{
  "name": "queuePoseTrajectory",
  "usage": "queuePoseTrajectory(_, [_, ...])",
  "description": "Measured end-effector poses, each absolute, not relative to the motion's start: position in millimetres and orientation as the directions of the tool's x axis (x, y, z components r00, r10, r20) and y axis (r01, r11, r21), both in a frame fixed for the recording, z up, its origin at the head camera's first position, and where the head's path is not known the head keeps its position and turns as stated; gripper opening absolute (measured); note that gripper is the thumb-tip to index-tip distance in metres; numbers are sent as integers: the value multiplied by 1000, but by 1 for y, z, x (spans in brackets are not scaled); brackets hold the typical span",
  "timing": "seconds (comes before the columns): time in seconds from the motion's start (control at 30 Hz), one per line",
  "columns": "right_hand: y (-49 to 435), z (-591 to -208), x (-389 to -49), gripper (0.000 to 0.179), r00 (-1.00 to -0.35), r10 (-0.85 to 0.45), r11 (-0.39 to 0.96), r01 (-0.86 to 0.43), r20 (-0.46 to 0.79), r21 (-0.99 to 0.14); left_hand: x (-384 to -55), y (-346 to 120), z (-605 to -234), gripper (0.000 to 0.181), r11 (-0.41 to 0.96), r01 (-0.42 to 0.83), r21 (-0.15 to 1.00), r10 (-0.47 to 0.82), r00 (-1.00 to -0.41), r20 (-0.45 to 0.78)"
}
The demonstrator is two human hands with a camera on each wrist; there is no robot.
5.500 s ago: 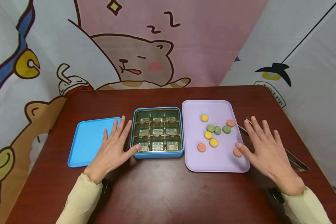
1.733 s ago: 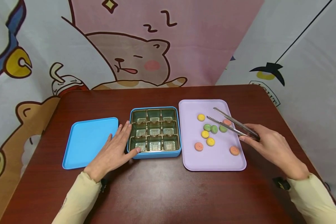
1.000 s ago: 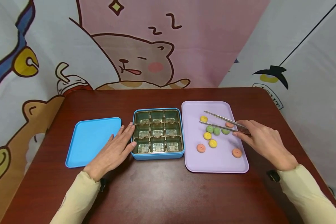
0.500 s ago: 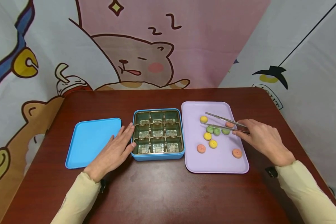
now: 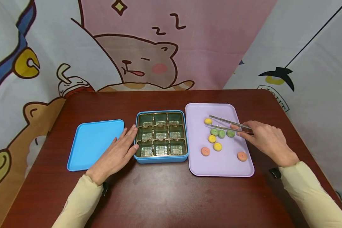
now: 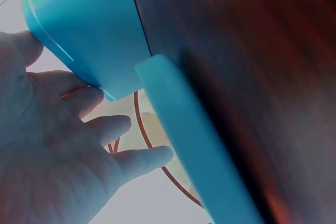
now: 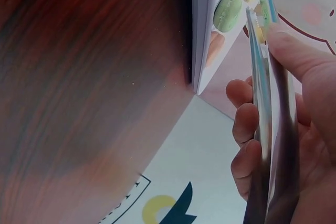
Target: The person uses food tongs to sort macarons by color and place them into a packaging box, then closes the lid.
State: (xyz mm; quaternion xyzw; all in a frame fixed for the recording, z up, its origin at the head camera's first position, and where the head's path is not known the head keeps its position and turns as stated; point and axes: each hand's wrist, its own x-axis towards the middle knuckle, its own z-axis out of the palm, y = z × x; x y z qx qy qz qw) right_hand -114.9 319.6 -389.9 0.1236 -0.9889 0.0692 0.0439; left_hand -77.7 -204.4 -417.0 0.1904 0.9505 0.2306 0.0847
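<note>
"What has just changed?"

"Nearest first: the bare left hand (image 5: 114, 156) rests, fingers extended, against the square blue box with a gold insert (image 5: 161, 159), left of the shallow lilac rectangular tray (image 5: 216, 166). At the tray's right edge, the bare right hand (image 5: 269, 139) now grips the slim silver metal tongs (image 5: 229, 122), which earlier lay beside that edge. Their tips, slightly narrower apart than a moment ago, stand either side of a round yellow disc (image 5: 207, 121) toward the tray's far left."

"Meaning?"

"I'd judge they are being set around that disc. I can't tell whether they touch it; all nine discs lie on the tray."

"How do the discs look?"

"Small, thick and rounded. Two orange discs (image 5: 205, 151) sit toward the tray's near end, two yellow discs (image 5: 217, 146) behind, three pale green discs (image 5: 221, 134) across its middle, one with stamped marks in the right wrist view. Beyond, another orange disc (image 5: 234, 126) lies near its right edge, partly behind the tongs; the yellow one is farthest."
</note>
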Motion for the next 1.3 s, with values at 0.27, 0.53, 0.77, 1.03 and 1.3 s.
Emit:
queuePoseTrajectory(0.27, [318, -390, -117, 50, -964, -249, 960, -258, 93, -109, -78, -204, -417, 69, 826, 319, 465, 394, -917, -71])
queuePoseTrajectory(0.53, [318, -391, -117, 47, -959, -265, 957, -274, 100, -98, -78, -204, -416, 69, 821, 325, 470, 401, -914, -67])
queuePoseTrajectory(0.77, [318, -390, -116, 46, -957, -269, 954, -280, 103, -105, -78, -204, -416, 66, 822, 335, 461, 402, -914, -53])
queuePoseTrajectory(1.03, [318, -391, -115, 46, -954, -276, 953, -288, 114, -98, -80, -205, -415, 63, 826, 351, 441, 407, -913, -36])
queuePoseTrajectory(1.3, [317, -389, -114, 47, -956, -268, 953, -281, 119, -110, -81, -205, -415, 62, 825, 365, 432, 411, -911, -16])
